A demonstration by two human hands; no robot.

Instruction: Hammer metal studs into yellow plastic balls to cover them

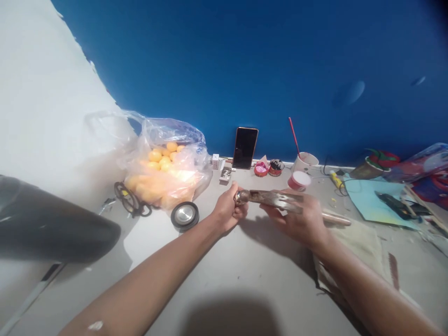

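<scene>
Over the middle of the desk, my right hand [306,219] is wrapped round a long, worn metal tool [276,198]. The tool has a tapering silvery body and a copper-coloured bar sticking out to the right; its exact kind cannot be made out. My left hand [229,207] is closed in a fist, thumb on top, around a small round metal piece [241,197] at the tool's left end. Whether that piece is part of the tool or separate is unclear. My left fingers hide the rest of it.
A plastic bag [196,135] of orange balls or fruit stands at left, with a black round lid-like disc [185,215] before it. A phone [245,148] leans on the blue wall. Paper cup [304,162], small tubs, cloth [360,247] and blue sheet [367,198] lie rightward. A dark cylinder [52,224] juts in.
</scene>
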